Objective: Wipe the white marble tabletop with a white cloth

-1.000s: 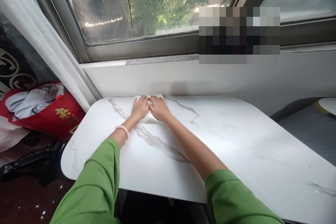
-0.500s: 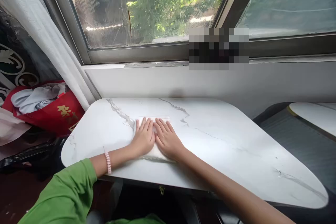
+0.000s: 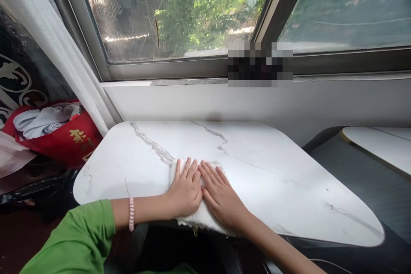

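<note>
Both palms press down side by side on a white cloth (image 3: 205,216) that lies on a white marble-patterned tabletop (image 3: 128,162). My left hand (image 3: 185,188) rests flat over the cloth's left part, fingers stretched forward and a little apart. Beside it, thumbs close together, my right hand (image 3: 221,195) lies flat on the right part with its fingers extended. The cloth's near edge reaches the front edge of the table and hangs slightly over it. Most of the cloth's middle is hidden beneath the hands.
A window (image 3: 192,17) and a white wall stand behind the table. To the left are a white curtain (image 3: 54,38) and a red bag (image 3: 64,132) with folded cloth in it. A grey chair (image 3: 346,167) and another white tabletop (image 3: 382,141) are at the right.
Both hands and the cloth have slid toward me and a little to the right, bringing the cloth to the table's front edge. The hands stay flat on it.
</note>
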Available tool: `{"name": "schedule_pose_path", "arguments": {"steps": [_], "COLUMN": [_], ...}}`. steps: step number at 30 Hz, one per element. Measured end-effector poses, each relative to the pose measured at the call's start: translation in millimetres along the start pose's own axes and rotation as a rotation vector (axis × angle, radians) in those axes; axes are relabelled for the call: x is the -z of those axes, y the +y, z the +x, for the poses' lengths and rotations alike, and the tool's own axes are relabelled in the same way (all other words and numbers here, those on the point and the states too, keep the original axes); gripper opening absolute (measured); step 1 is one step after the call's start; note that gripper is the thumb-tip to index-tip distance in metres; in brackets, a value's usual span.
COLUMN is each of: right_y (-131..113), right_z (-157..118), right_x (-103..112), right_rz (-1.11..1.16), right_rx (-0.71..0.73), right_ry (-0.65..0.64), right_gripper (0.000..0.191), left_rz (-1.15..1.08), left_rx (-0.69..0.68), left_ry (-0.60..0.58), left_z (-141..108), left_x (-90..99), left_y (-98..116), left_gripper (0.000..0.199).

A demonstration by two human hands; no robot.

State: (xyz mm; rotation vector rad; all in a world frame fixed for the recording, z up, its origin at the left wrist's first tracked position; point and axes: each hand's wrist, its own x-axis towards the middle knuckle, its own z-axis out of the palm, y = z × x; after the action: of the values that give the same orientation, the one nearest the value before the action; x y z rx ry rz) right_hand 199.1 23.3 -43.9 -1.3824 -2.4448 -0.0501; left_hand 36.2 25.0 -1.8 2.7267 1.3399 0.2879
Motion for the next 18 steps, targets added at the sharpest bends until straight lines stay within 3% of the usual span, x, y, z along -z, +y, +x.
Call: {"name": "schedule_pose_path", "arguments": {"steps": [4,8,13,18], "right_y": [14.5,39.6,84.7,121.4], "right_z": [24.5,68.1,124.9,160.6], "right_x": [1.5,-1.6,-13.6,-26.6], "right_rz": [0.049,0.083,0.078,0.063], "right_rx": [-0.118,-0.221,-0.215,-0.234], "right_ry": [-0.055,-0.024,0.011,0.066], "right_gripper": [0.056,0.055,0.054,0.052], "left_rz": [0.008,0.009,0.042,0.066], "left_rx": [-0.031,-0.010,0.065,0.069], "left_ry": [-0.044,-0.045,0.001,0.025], "left_z": [28.8,74.7,138.2,185.6], "left_x": [-2.6,-7.3,-13.7,-21.5], "left_y": [-16.6,-39.6,-69.1,-91.7], "left_gripper": [0.050,0.051,0.050,0.050]}}
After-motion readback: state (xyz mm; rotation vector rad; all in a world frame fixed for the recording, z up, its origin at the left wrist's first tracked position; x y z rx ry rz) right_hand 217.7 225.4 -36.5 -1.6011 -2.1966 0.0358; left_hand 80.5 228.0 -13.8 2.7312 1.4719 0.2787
